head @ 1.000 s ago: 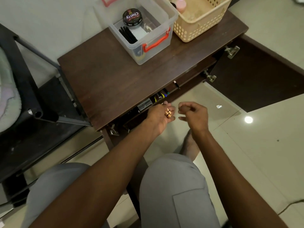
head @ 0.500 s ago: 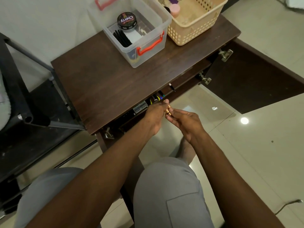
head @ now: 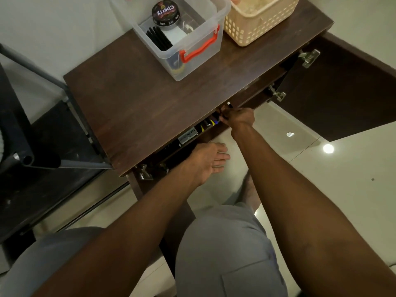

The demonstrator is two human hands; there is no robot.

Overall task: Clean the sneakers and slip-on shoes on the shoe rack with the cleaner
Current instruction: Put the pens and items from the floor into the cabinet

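While the right arm stretches forward and up across the frame, the right hand (head: pixel 239 118) reaches under the front edge of the dark wooden cabinet (head: pixel 137 99), fingers curled inward at the shelf opening beside a small black-and-white-tipped item (head: pixel 229 104); cannot tell whether it actually grips anything there, fingertips hidden; left hand (head: pixel 206 160) lies lower, just outside the shelf edge, palm side down, fingers straight and together pointing right, holding nothing; left forearm runs diagonally from bottom left; sneakers and slip-ons not visible, shelf interior mostly dark, only a white labelled box (head: pixel 188 135) and some yellow-blue packaging (head: pixel 209 123) show at its lip; on the cabinet top a clear plastic bin (head: pixel 192 46) with orange handle holds a black shoe-polish tin (head: pixel 166 11) and a black brush (head: pixel 159 39); cream basket (head: pixel 257 24) just beside it; cabinet door (head: pixel 342 97) swung open at right; grey-clad knees at bottom.
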